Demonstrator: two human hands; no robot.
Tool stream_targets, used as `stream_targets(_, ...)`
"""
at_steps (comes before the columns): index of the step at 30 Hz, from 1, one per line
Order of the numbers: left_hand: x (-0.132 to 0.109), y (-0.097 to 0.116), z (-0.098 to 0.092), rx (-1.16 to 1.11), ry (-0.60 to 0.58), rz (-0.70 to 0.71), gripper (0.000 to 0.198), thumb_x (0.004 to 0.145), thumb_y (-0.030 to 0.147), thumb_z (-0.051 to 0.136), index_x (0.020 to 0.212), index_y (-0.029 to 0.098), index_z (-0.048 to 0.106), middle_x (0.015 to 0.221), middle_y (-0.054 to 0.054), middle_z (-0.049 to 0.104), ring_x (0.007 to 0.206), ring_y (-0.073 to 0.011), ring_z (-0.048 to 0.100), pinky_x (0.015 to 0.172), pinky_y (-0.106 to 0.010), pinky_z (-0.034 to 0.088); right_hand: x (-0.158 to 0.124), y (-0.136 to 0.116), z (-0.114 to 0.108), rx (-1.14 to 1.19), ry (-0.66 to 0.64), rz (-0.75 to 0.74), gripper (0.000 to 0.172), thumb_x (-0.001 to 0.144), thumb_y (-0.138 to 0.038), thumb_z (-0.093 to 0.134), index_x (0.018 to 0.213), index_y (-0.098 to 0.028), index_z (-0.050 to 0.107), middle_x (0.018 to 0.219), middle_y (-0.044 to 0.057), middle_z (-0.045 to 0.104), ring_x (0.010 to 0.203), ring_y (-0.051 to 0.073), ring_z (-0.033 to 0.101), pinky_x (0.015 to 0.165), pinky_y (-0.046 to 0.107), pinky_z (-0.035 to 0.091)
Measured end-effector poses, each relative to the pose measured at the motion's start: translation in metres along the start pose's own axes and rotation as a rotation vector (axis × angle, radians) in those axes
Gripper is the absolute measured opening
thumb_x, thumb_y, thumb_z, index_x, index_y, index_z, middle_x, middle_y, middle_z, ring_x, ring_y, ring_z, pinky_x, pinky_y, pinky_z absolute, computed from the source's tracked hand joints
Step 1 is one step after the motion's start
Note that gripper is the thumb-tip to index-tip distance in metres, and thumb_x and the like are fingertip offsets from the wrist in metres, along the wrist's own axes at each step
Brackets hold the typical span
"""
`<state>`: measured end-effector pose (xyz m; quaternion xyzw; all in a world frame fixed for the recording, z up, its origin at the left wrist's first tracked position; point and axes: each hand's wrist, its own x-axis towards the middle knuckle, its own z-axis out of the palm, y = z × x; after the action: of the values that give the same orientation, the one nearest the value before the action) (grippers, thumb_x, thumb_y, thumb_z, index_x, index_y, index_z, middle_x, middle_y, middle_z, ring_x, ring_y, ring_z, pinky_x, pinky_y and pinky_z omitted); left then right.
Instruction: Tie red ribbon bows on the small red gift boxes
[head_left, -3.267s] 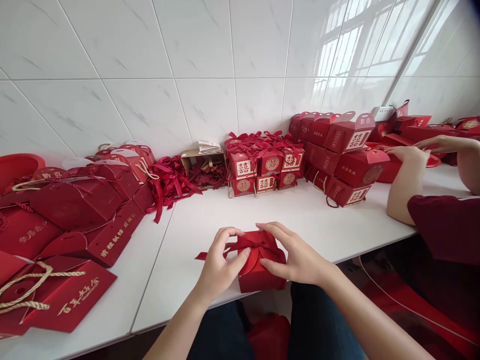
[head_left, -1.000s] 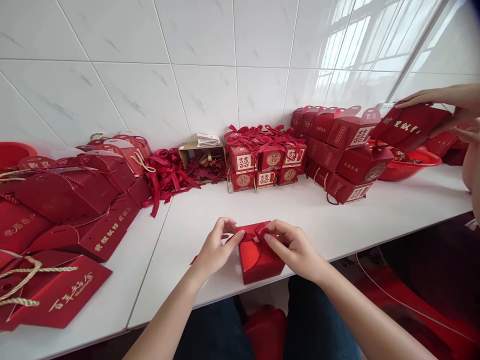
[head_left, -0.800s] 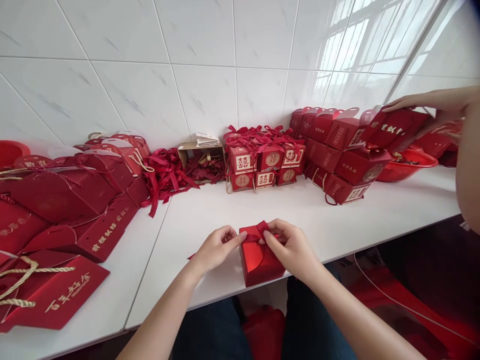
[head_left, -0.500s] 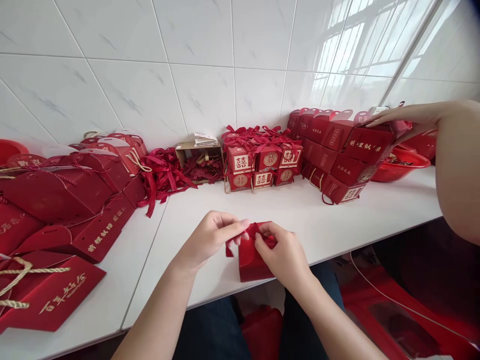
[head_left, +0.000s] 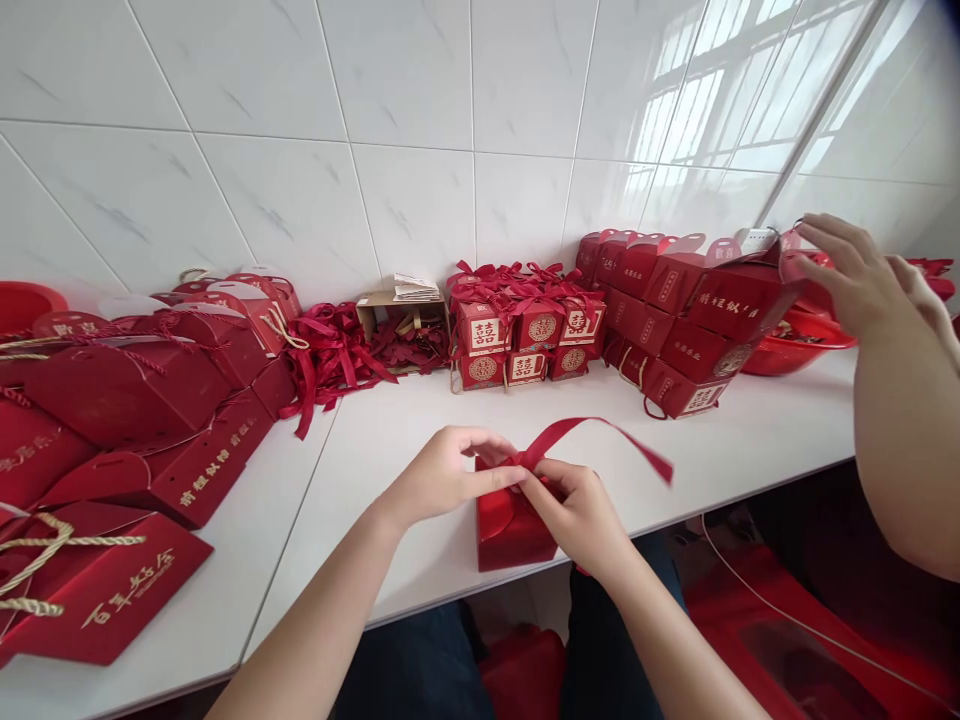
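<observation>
A small red gift box (head_left: 504, 528) stands at the near edge of the white table (head_left: 420, 440). Both my hands are on top of it. My left hand (head_left: 442, 472) pinches a red ribbon (head_left: 592, 435) at the top of the box. My right hand (head_left: 581, 515) is closed on the same ribbon just beside it. One ribbon end arcs up and out to the right, its tip hanging in the air above the table. The knot itself is hidden by my fingers.
Stacked small ribboned boxes (head_left: 529, 335) stand at the back centre, larger handled boxes (head_left: 675, 320) to their right. Flat red cartons (head_left: 127, 420) pile up at left, loose ribbons (head_left: 337, 360) behind. Another person's hand (head_left: 855, 275) hovers by the right stack, near a red basin (head_left: 795, 345).
The ribbon end has swung out to the right in a loop. My fingers came together over the box top. The other person set a red box on the right stack and lifted the hand away.
</observation>
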<state>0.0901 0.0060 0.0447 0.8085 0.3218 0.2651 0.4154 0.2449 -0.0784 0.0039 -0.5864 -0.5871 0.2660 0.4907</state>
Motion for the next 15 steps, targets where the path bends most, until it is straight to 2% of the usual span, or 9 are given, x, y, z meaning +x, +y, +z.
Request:
stream_targets(3,-0.014,-0.015,0.009,-0.056,0.073,-0.022,0.015,0.078,0.035,0.069,0.08,0.02,0.072,0.082,-0.004,0.074,0.082,-0.0216,0.067,0.08,-0.033,0.052,-0.002,0.002,0.001,0.071,0.011,0.028,0.041,0.087,-0.046,0.053,0.056,-0.022,0.043,0.052,-0.002,0.047,0.05,0.014,0.045,0.048,0.027,0.032)
stream_targets(5,-0.021,-0.018,0.017,-0.096,0.144,0.011,0.012,0.081,0.031,0.067,0.077,0.02,0.069,0.087,-0.004,0.074,0.087,-0.0212,0.067,0.085,-0.033,0.051,-0.003,0.005,0.004,0.165,0.07,0.084,0.034,0.084,-0.049,0.057,0.065,-0.022,0.049,0.06,0.002,0.06,0.056,0.018,0.057,0.052,0.028,0.041)
stream_targets(8,-0.028,-0.019,0.026,-0.136,0.169,0.061,0.011,0.087,0.028,0.059,0.081,0.02,0.064,0.097,-0.005,0.072,0.095,-0.0198,0.066,0.088,-0.032,0.05,-0.002,0.009,0.009,0.301,0.173,0.159,0.035,0.078,-0.052,0.065,0.077,-0.024,0.044,0.07,0.006,0.07,0.068,0.023,0.069,0.061,0.031,0.05)
stream_targets(11,-0.032,-0.02,0.032,-0.085,0.178,0.101,0.008,0.087,0.027,0.059,0.082,0.02,0.059,0.092,-0.005,0.071,0.091,-0.0193,0.066,0.085,-0.032,0.05,-0.001,0.011,0.011,0.305,0.186,0.165,0.039,0.077,-0.051,0.067,0.075,-0.025,0.038,0.064,0.003,0.07,0.064,0.023,0.069,0.059,0.031,0.051)
stream_targets(13,-0.033,-0.022,0.034,-0.042,0.201,0.123,0.009,0.083,0.024,0.063,0.078,0.02,0.056,0.087,-0.003,0.07,0.088,-0.0192,0.066,0.083,-0.032,0.051,-0.001,0.009,0.01,0.258,0.162,0.158,0.033,0.078,-0.049,0.066,0.077,-0.024,0.044,0.062,0.003,0.069,0.058,0.021,0.067,0.055,0.03,0.049)
stream_targets(15,-0.032,-0.025,0.036,-0.029,0.235,0.137,0.01,0.08,0.017,0.063,0.075,0.021,0.055,0.085,-0.002,0.07,0.085,-0.0182,0.066,0.081,-0.031,0.051,0.0,0.007,0.008,0.21,0.137,0.142,0.025,0.08,-0.044,0.065,0.08,-0.022,0.054,0.065,0.004,0.07,0.059,0.021,0.066,0.056,0.031,0.049)
